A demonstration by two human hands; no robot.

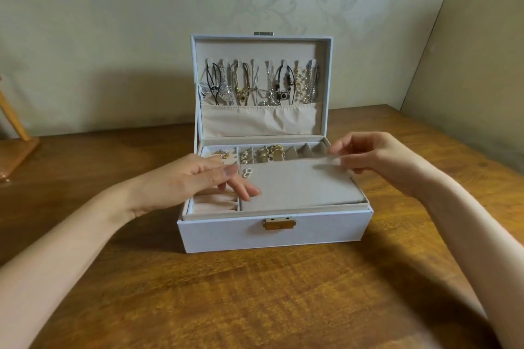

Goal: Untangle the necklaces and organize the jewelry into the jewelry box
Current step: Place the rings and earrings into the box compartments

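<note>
Head view: left hand (195,181) and right hand (377,159), fingers relaxed and empty, reach over the open jewelry box (226,235); necklaces (263,85) hang inside its lid.

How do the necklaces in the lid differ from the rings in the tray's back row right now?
The necklaces hang from hooks in the upright lid, their lower ends reaching the fabric pocket; the rings sit wedged in the slotted back row of the tray. The necklaces span the whole row of hooks; the rings fill only the left slots. Both mix gold and silver pieces.
</note>
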